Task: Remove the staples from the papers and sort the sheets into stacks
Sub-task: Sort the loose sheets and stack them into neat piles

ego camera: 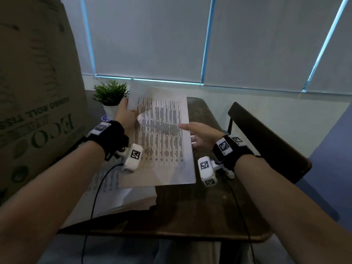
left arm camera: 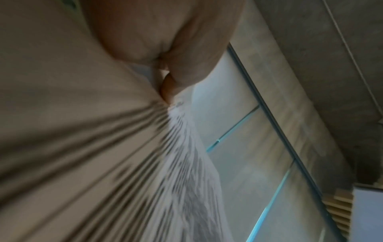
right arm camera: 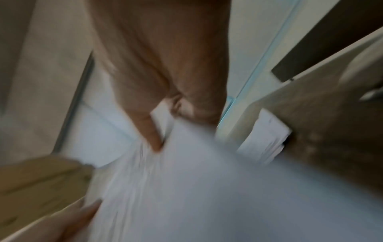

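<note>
Head view: left hand [ego camera: 124,116] pinching the far left edge of a printed sheet [ego camera: 162,134], thumb on top, sheet raised and tilted above the worktop [ego camera: 200,212]; upper corner of the sheet lifted away beyond the grip; right hand [ego camera: 200,135] at the sheet's right edge, forefinger stretched flat over the print, remaining fingers under the edge and out of sight, so spread rather than pinching as far as visible; below the left grip and nearer the body, a stack of papers [ego camera: 122,199] lying on the worktop; beyond the left grip, a small potted plant [ego camera: 110,96] in a white pot; outward of that wrist, a large cardboard box [ego camera: 36,103]; outward of the right wrist, a dark chair back [ego camera: 266,141]; closed blinds [ego camera: 148,37] behind all. Left wrist view: heavily blurred; left hand [left arm camera: 165,41] with fingertips [left arm camera: 167,88] pressed together on the sheet [left arm camera: 186,163], paper streaming down from the grip; blinds [left arm camera: 248,163] beside it. Right wrist view: also blurred; right hand [right arm camera: 165,65] with one finger extended onto the sheet [right arm camera: 186,188], others curled behind the paper's edge; whether pinching or only resting, cannot tell; a fingertip of the left hand [right arm camera: 91,208] at the sheet's opposite edge; outward of the grip, a small folded white paper [right arm camera: 265,137] on the worktop [right arm camera: 331,147].
</note>
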